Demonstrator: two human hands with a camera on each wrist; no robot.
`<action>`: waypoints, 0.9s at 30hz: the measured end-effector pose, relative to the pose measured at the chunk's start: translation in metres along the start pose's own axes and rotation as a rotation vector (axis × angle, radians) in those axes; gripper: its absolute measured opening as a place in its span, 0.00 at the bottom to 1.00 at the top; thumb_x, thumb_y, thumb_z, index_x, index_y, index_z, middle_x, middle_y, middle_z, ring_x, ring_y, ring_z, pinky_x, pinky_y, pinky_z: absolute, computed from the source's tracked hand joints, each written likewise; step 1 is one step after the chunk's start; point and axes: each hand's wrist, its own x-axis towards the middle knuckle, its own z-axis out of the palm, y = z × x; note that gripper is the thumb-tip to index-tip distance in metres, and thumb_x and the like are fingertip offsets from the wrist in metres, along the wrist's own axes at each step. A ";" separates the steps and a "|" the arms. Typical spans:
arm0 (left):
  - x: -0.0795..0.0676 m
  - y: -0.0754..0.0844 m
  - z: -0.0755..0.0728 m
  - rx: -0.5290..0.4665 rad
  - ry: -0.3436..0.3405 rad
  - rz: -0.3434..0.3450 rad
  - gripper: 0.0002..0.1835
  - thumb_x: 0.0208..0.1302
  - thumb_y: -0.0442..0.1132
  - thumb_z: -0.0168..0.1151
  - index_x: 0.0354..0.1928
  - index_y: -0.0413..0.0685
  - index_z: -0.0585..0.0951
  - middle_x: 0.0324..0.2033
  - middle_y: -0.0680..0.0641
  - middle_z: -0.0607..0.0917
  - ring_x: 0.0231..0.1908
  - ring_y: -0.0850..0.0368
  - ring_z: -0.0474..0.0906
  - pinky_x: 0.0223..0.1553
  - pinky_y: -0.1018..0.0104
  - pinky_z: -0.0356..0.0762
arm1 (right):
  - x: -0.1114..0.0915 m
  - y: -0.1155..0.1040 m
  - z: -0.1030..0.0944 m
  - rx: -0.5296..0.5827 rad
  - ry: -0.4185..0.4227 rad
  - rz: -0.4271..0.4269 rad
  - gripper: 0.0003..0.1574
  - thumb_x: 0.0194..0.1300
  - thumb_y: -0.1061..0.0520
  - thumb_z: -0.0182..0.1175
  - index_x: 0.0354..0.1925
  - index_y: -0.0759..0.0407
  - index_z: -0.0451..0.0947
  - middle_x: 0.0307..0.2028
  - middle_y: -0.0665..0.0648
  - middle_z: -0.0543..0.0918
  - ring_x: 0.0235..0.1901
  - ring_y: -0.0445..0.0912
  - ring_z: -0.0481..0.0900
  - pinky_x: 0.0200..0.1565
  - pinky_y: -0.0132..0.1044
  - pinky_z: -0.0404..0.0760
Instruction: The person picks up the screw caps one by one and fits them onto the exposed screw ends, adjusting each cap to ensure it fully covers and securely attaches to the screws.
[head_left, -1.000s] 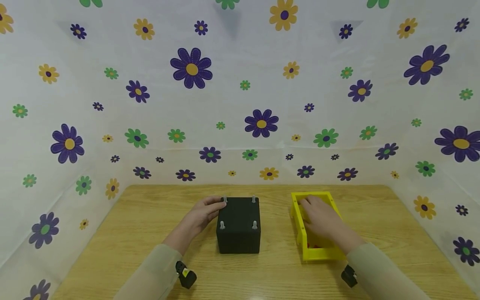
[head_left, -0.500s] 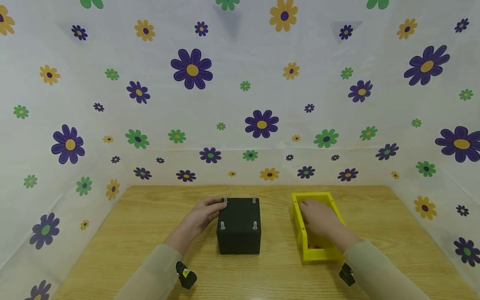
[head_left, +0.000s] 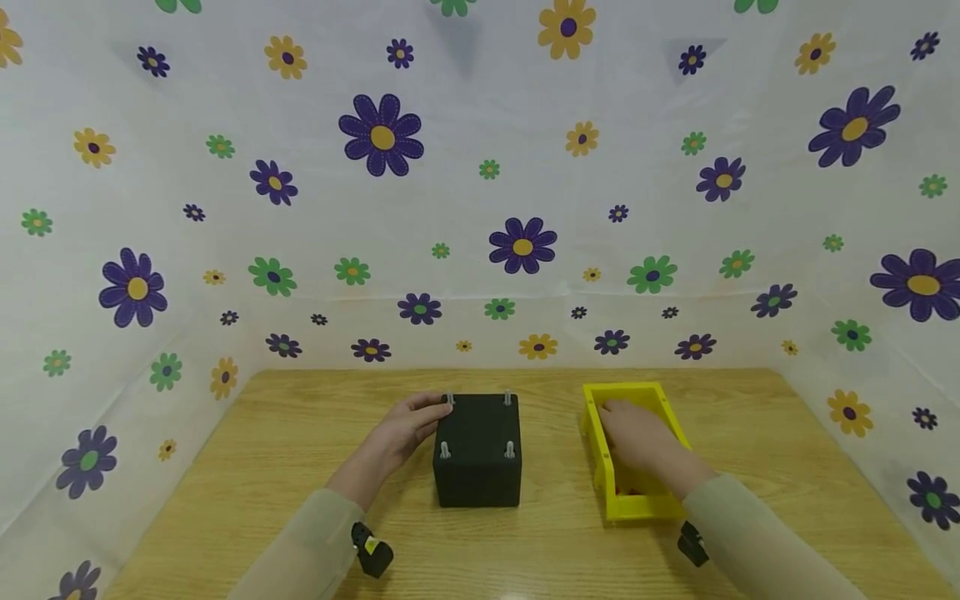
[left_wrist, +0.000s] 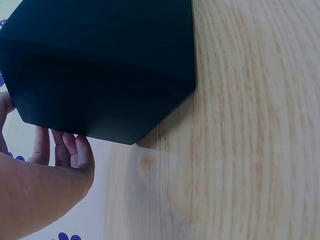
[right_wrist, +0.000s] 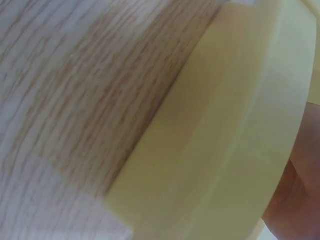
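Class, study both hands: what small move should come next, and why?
Probably pinch something in the yellow bin with the right hand: it reaches inside, its grip hidden; red bits show there, and the left hand touches the black block.

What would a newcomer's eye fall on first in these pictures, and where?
Probably the yellow, open-topped rectangular bin on the right of the wood-grain table, the right hand inside it. Next, the black cubic block near the middle, four grey pegs at its top corners, the left hand touching its left side. Behind stands a white backdrop printed with colourful flowers.
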 end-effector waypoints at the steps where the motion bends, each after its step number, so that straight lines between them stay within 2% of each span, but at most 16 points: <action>1: 0.000 0.000 0.000 0.001 0.003 0.000 0.33 0.78 0.37 0.59 0.78 0.29 0.62 0.77 0.31 0.65 0.72 0.41 0.72 0.82 0.46 0.59 | 0.000 0.000 0.000 -0.003 0.002 -0.005 0.13 0.78 0.61 0.61 0.57 0.62 0.80 0.50 0.61 0.85 0.47 0.52 0.82 0.63 0.55 0.84; 4: 0.001 0.000 -0.001 -0.001 0.010 0.003 0.32 0.78 0.36 0.59 0.77 0.29 0.63 0.76 0.31 0.66 0.61 0.53 0.80 0.82 0.47 0.61 | 0.000 0.000 0.000 0.009 0.002 -0.008 0.14 0.79 0.61 0.59 0.59 0.63 0.79 0.51 0.62 0.85 0.50 0.54 0.83 0.64 0.56 0.84; 8: 0.002 -0.001 -0.001 -0.003 0.007 0.009 0.30 0.78 0.35 0.60 0.74 0.29 0.66 0.74 0.32 0.68 0.49 0.66 0.81 0.81 0.47 0.61 | -0.003 0.000 0.001 0.035 0.001 -0.005 0.16 0.79 0.61 0.59 0.61 0.63 0.78 0.52 0.62 0.84 0.50 0.54 0.82 0.65 0.57 0.83; 13: 0.002 -0.001 -0.001 -0.004 0.000 0.019 0.28 0.77 0.36 0.61 0.72 0.30 0.68 0.71 0.35 0.72 0.47 0.68 0.82 0.81 0.47 0.62 | -0.004 0.002 0.006 0.032 0.022 0.000 0.15 0.77 0.60 0.62 0.59 0.61 0.78 0.49 0.59 0.84 0.48 0.52 0.80 0.65 0.55 0.83; 20: 0.002 0.000 -0.001 -0.004 0.005 0.019 0.27 0.77 0.36 0.61 0.71 0.30 0.69 0.67 0.37 0.75 0.46 0.68 0.83 0.80 0.47 0.63 | -0.001 0.003 0.011 0.014 0.056 -0.006 0.24 0.80 0.57 0.59 0.68 0.63 0.74 0.61 0.64 0.83 0.62 0.59 0.81 0.70 0.58 0.79; 27: 0.001 0.000 -0.001 -0.002 -0.002 0.015 0.27 0.78 0.36 0.61 0.72 0.31 0.69 0.67 0.39 0.76 0.47 0.68 0.83 0.81 0.47 0.62 | 0.002 0.003 0.012 0.001 0.095 0.013 0.19 0.79 0.58 0.61 0.63 0.61 0.78 0.55 0.62 0.86 0.56 0.57 0.84 0.66 0.57 0.82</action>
